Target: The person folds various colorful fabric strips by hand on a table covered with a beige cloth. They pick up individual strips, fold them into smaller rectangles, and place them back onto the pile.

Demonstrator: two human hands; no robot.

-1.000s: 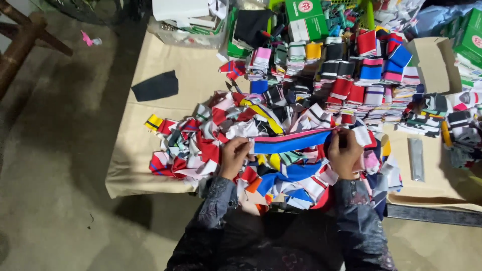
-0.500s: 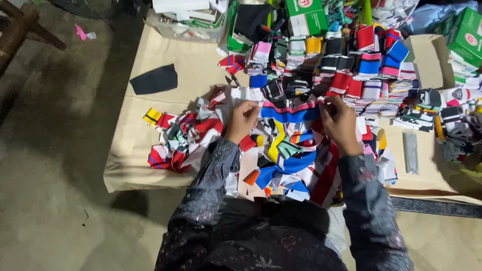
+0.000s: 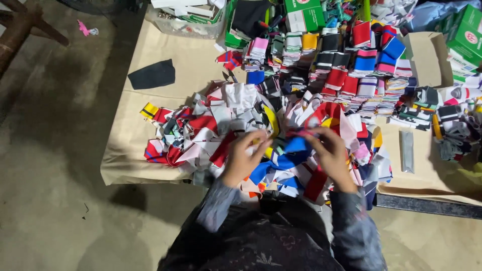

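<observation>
My left hand [image 3: 243,158] and my right hand [image 3: 329,155] are close together over a loose heap of striped fabric strips [image 3: 211,125] on the paper-covered table [image 3: 125,150]. Between the two hands I hold a blue strip with a red edge [image 3: 293,148], bunched up at its middle. Both hands pinch it, the left from the left side, the right from above and the right. More blue, red and white strips hang under my hands toward my lap.
Folded stacks of striped strips [image 3: 351,70] stand in rows at the back right. A black cloth piece [image 3: 152,74] lies at the left. Green boxes [image 3: 464,32], a cardboard box [image 3: 427,57] and a grey flat bar [image 3: 407,150] are at the right.
The blue strip was stretched wide between my hands a second ago. My hands have since come together and the strip is bunched between them.
</observation>
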